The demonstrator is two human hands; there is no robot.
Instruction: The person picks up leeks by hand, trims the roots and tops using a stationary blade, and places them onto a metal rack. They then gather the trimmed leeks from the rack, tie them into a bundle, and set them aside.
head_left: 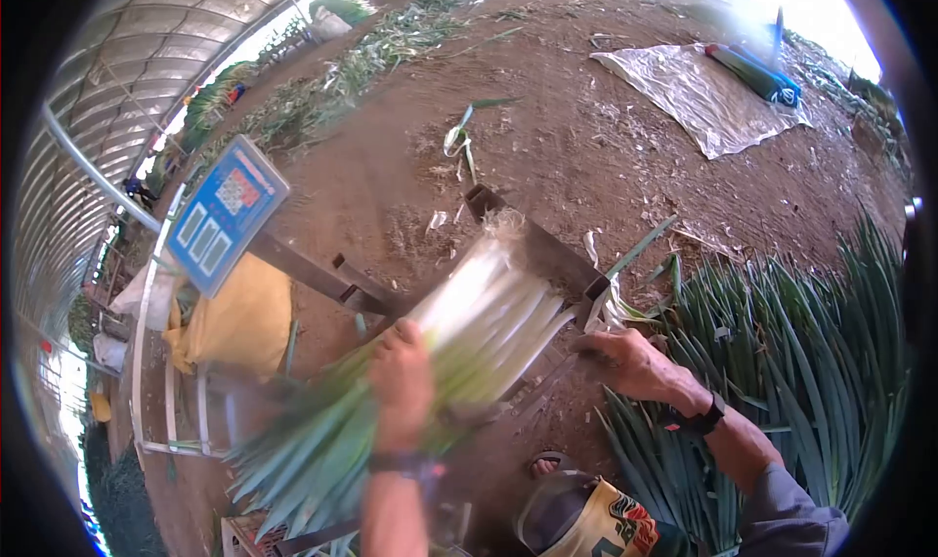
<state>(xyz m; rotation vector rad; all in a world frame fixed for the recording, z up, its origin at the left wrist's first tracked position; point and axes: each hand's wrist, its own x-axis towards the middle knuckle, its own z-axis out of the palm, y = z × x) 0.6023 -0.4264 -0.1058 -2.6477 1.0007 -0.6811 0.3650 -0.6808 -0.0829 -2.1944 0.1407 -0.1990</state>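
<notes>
A thick bundle of long green onions [489, 303] lies slantwise across a dark metal frame [552, 249], white root ends toward the far side and green leaves toward the lower left. My left hand [401, 366], smeared by motion, is closed on the near side of the bundle where white turns to green. Just right of the white stalks is my right hand [630, 362], with a dark band on the wrist. Its fingers are curled together close to the frame's right post; what they hold, if anything, is hidden.
A blue scale display [220, 220] stands at left, near a yellow sack [239, 313]. Many more green onions [772, 371] cover the ground at right. A pale sheet [674, 88] bears a wrapped bundle [757, 73]. A person's cap [557, 513] shows at the bottom.
</notes>
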